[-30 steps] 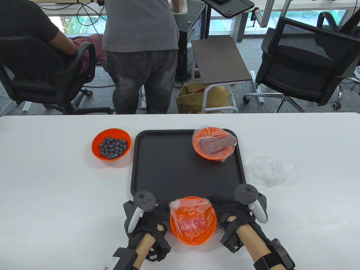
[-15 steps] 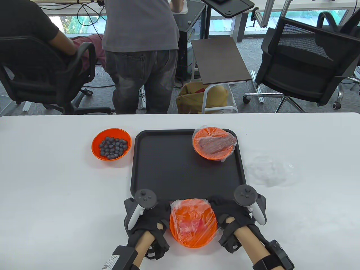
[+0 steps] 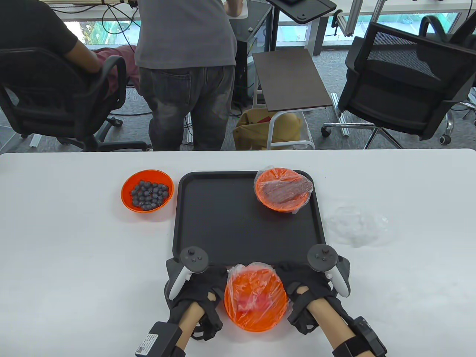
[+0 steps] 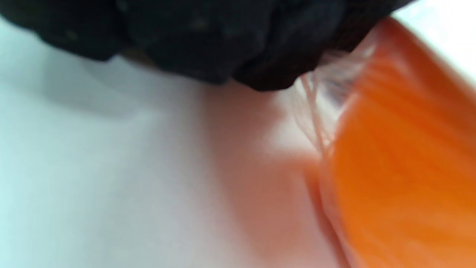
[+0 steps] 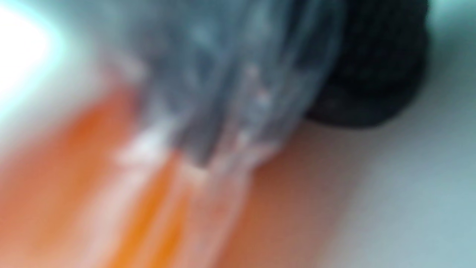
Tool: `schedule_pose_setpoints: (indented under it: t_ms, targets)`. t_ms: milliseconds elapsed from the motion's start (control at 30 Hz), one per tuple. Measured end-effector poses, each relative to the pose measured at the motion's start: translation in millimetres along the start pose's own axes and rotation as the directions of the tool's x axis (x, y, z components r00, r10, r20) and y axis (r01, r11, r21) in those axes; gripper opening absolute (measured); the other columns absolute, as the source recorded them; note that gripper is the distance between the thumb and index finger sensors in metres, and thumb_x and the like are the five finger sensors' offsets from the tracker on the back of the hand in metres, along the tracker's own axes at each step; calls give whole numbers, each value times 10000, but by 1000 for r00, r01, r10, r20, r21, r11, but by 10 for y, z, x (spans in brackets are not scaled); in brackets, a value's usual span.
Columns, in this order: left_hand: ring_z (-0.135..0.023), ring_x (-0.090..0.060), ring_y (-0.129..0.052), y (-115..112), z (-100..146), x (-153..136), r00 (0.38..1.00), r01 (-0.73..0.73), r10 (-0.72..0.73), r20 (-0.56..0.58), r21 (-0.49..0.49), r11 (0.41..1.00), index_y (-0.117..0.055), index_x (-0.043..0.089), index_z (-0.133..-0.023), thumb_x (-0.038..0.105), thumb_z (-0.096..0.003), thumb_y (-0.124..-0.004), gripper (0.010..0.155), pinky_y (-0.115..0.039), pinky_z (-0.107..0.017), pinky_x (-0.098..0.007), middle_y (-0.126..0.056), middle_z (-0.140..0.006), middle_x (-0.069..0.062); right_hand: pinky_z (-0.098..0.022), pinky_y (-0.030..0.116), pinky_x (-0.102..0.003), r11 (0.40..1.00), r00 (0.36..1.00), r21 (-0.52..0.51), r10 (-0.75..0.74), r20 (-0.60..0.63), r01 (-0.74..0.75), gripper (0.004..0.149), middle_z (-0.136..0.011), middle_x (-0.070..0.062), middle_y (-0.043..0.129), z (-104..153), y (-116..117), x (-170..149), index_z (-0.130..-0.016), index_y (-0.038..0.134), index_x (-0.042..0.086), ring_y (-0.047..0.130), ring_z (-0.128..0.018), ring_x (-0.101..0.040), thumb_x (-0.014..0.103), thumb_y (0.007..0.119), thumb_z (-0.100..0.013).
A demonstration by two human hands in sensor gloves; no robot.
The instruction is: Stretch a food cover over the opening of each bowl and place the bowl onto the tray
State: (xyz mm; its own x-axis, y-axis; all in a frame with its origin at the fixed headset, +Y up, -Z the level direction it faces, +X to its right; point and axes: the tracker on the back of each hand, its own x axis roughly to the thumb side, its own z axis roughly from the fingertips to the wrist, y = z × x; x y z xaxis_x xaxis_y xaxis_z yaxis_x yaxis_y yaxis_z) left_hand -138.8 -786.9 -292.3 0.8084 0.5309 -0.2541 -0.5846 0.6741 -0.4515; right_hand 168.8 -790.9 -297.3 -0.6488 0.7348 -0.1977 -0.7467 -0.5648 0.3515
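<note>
An orange bowl (image 3: pixel 256 304) with red food sits near the table's front edge, a clear food cover (image 3: pixel 256 280) partly stretched over it. My left hand (image 3: pixel 208 288) holds the cover's left edge at the rim, and my right hand (image 3: pixel 295 282) holds its right edge. In the left wrist view my fingers (image 4: pixel 230 41) pinch the cover (image 4: pixel 327 89) beside the orange bowl (image 4: pixel 401 167). The right wrist view is blurred: the cover (image 5: pixel 230 93) over the bowl (image 5: pixel 111 193). A covered bowl (image 3: pixel 283 188) stands on the black tray (image 3: pixel 223 223). A bowl of blueberries (image 3: pixel 147 190) is uncovered.
A loose clear cover (image 3: pixel 357 225) lies on the table right of the tray. Beyond the far edge are a standing person (image 3: pixel 186 70), a seated person (image 3: pixel 44 41), office chairs (image 3: pixel 405 81) and a small side table (image 3: pixel 292 80).
The near bowl has shifted slightly toward me, and both hands have drawn the cover's edges further down over its rim.
</note>
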Motion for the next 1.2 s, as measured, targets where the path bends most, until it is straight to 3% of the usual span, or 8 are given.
schedule_pose_setpoints:
  t_ms: [667,967,1200]
  targets:
    - [-69,-144,-1012,18,-21,25,1000,-14,14,-24,19,1000,-904,285,-786,592,-468,-866,443,-934,-126,-365,-1020,-302,129,-62,944,-291,999,999,-45,14,-41,-16,446,-527,11,1085,-11,6,10,-830,915,106,1070,-148,-99,389,832,-496]
    - [-113,-153,-1036,-9,42,-10,999,-22,20,31,81,996,-844,273,-871,556,-482,-846,481,-928,-132,-353,-1032,-399,127,-72,955,-287,992,996,-98,68,-65,-74,441,-554,4,1074,66,4,51,-846,916,138,1081,-187,-103,404,842,-502]
    - [-198,-192,-1057,-5,70,-37,997,-35,31,70,66,997,-842,314,-911,518,-490,-854,468,-926,-160,-357,-1036,-522,89,-98,963,-309,977,987,-146,148,-69,-157,494,-597,-19,1063,155,-53,80,-880,894,123,1093,-228,-133,428,861,-494]
